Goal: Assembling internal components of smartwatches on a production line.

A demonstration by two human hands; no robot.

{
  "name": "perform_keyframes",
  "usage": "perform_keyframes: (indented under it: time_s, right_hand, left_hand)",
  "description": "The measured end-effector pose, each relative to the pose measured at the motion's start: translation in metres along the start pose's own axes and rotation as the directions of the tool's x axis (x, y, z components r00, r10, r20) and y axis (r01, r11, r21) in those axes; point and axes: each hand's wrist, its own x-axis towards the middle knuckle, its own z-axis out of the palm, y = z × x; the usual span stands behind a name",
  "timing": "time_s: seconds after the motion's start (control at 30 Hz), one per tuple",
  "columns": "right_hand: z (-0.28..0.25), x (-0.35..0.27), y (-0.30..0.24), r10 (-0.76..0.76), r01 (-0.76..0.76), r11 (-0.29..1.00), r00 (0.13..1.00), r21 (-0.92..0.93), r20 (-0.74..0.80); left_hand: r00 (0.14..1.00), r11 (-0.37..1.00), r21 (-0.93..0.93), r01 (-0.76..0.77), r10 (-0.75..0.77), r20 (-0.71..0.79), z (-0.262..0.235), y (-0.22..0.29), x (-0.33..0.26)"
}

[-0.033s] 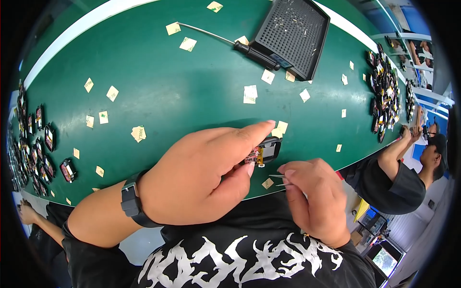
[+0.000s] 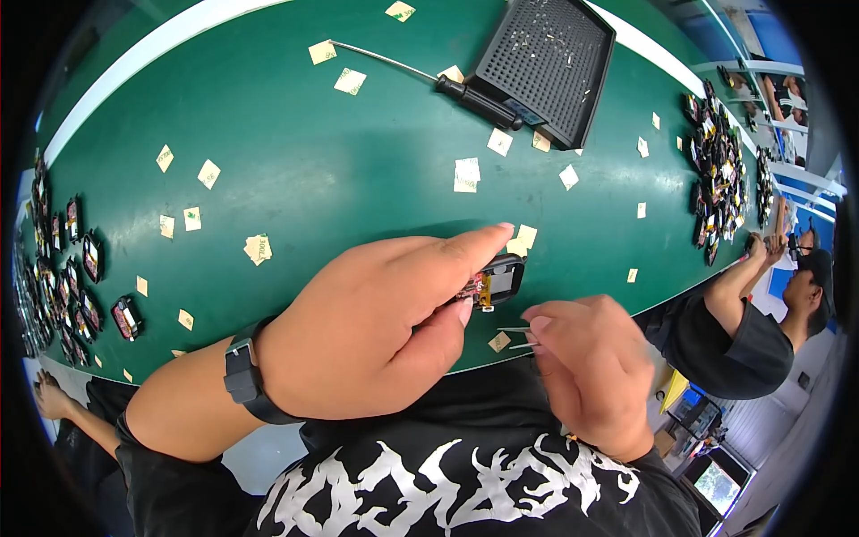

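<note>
The left hand (image 2: 376,327) lies over the near edge of the green table (image 2: 340,170), its forefinger and thumb closed on a small dark module (image 2: 497,279) with an orange and red bit at its near end; the module rests on the table just under the fingertips; the right hand (image 2: 591,376) sits close beside it, fingers pinched tight on thin metal tweezers (image 2: 517,336) whose tips point left toward the module but stop a little short of it; a small paper tab (image 2: 499,341) lies on the table right by the tips; the work in hand looks like fine fitting on the module's near end, with the tweezers poised to come in; a next move would call for a steady hold from the left hand and a careful, small reach with the tips, since the target is tiny and half hidden by the thumb; further back lie a black-handled screwdriver (image 2: 474,100) and a black mesh tray (image 2: 548,63), well apart from the hands; more paper tabs are scattered over the table; rows of similar small parts (image 2: 716,179) sit at both ends; another person's arm (image 2: 729,295) rests at the far right
</note>
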Motion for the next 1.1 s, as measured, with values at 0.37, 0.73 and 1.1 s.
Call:
perform_keyframes:
  time_s: [0.37, 0.73, 1.1]
  right_hand:
    - [-0.012, 0.017, 0.004, -0.22, 0.203, 0.916, 0.975, -0.345, -0.01]
    - [-0.001, 0.025, 0.007, -0.315, 0.301, 0.908, 0.949, -0.291, 0.0]
    - [-0.004, 0.025, 0.014, -0.351, 0.35, 0.921, 0.936, -0.171, 0.029]
  left_hand:
    - [0.998, 0.987, -0.158, 0.006, 0.004, 0.062, -0.005, -0.005, 0.002]
    - [0.997, 0.988, -0.14, -0.066, 0.069, 0.016, -0.002, -0.01, 0.002]
    - [0.996, 0.98, -0.185, -0.073, 0.08, 0.031, -0.002, -0.011, 0.0]
